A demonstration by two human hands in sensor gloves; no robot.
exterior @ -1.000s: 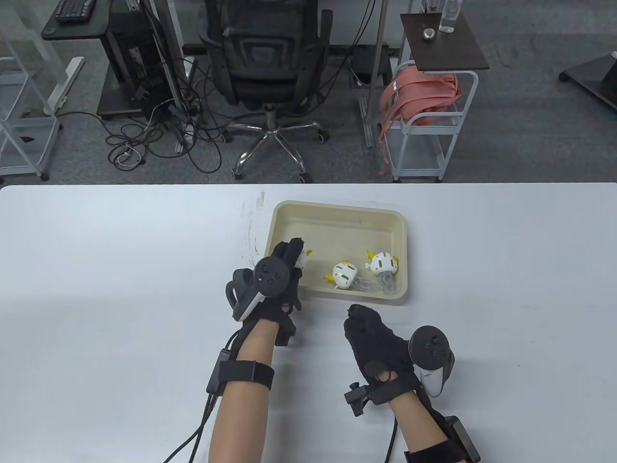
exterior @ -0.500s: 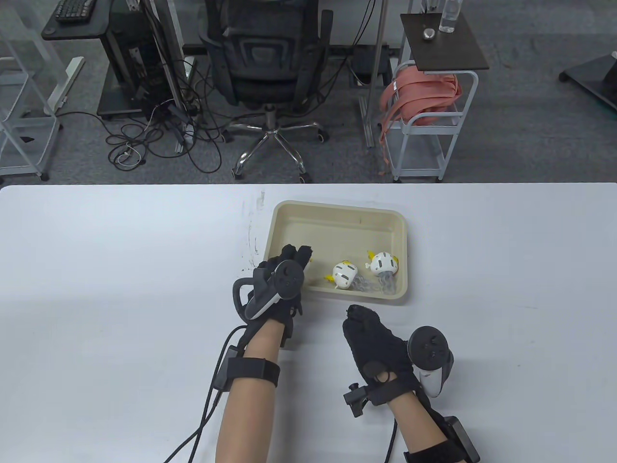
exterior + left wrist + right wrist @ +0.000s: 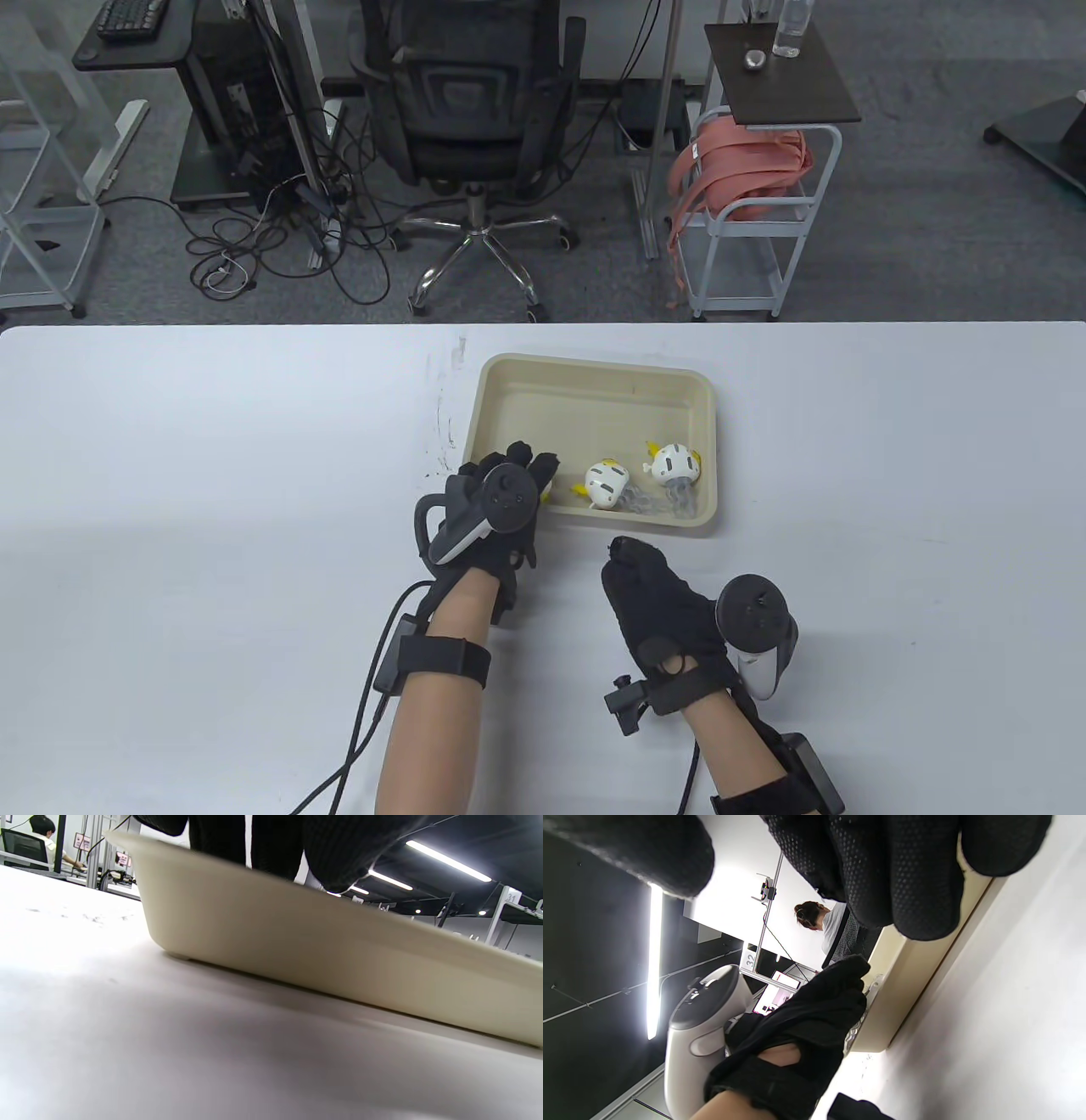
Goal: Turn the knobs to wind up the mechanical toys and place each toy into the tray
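Observation:
The beige tray [image 3: 594,363] sits mid-table with two white-and-yellow wind-up toys [image 3: 607,482] [image 3: 674,463] lying near its front wall. My left hand [image 3: 530,463] reaches over the tray's near-left corner, fingers curled down over a third toy [image 3: 547,490]; only a yellow bit of that toy shows under the hand. In the left wrist view the gloved fingers [image 3: 275,844] hang over the tray's outer wall [image 3: 297,942]. My right hand [image 3: 628,556] rests on the table just in front of the tray, its fingers loosely curled and holding nothing.
The white table [image 3: 170,509] spreads wide to both sides of the tray. Beyond its far edge stand an office chair [image 3: 467,102] and a small cart [image 3: 755,212] with pink straps.
My left hand has rolled over and sunk lower into the tray's near-left corner, covering most of the toy it carries. The right hand has stayed put.

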